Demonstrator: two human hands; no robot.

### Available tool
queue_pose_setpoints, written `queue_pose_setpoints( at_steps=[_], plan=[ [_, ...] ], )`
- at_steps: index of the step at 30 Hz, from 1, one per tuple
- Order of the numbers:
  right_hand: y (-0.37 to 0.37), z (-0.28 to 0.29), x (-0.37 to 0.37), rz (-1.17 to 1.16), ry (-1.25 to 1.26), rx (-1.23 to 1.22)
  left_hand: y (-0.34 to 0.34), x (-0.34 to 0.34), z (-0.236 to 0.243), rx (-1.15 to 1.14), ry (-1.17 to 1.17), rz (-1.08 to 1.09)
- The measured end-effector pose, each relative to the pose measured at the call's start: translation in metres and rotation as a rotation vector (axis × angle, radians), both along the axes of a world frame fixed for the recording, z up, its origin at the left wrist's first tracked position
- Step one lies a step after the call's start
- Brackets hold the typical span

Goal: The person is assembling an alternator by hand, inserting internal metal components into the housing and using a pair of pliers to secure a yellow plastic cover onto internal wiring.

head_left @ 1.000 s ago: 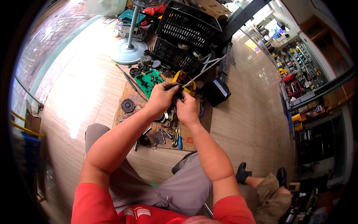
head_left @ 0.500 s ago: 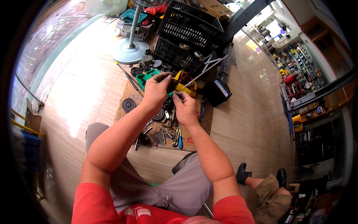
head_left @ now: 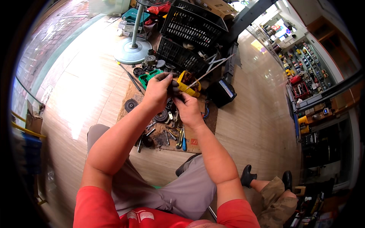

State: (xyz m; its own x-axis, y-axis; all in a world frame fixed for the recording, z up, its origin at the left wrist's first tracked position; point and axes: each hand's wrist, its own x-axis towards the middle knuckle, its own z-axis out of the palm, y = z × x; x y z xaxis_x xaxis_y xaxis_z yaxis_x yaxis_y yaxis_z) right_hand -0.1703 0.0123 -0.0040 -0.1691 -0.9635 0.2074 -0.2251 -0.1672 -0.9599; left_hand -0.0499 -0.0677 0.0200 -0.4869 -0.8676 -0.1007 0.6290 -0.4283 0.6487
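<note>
My left hand [head_left: 156, 91] is closed on a small dark part [head_left: 173, 87], held up over the cardboard mat [head_left: 205, 140]. My right hand [head_left: 187, 107] has its fingers pinched together at the lower end of that part. Beyond them lie a green case [head_left: 145, 77] and a yellow container [head_left: 191, 84] with dark contents. Dark round discs [head_left: 131, 105], metal sockets, bars and loose parts lie around on the mat, beside a blue-handled screwdriver [head_left: 184, 140].
Black crates [head_left: 192, 26] stand at the back beside a fan stand [head_left: 131, 54]. A black battery [head_left: 220, 92] sits right of the mat. Another person's legs [head_left: 285, 190] are at lower right. Shelves of small goods [head_left: 304, 60] line the right side.
My hands have risen slightly and moved left. They drew apart about half a second ago and are closer again now, with my right fingers back at the dark part.
</note>
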Motion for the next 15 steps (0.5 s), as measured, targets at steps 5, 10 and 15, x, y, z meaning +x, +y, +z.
queue_pose_setpoints(
  at_steps=[5, 10, 15],
  plan=[
    [0.009, 0.019, -0.010, 0.053, 0.301, 0.064, -0.005, 0.009, 0.000, -0.037, 0.028, -0.179],
    [0.016, 0.035, -0.021, 0.110, 0.498, 0.074, 0.002, 0.012, 0.012, -0.080, -0.138, -0.361],
    [0.017, 0.032, -0.037, 0.064, 0.614, 0.094, 0.009, 0.010, 0.014, -0.239, -0.457, -0.465]
  ],
)
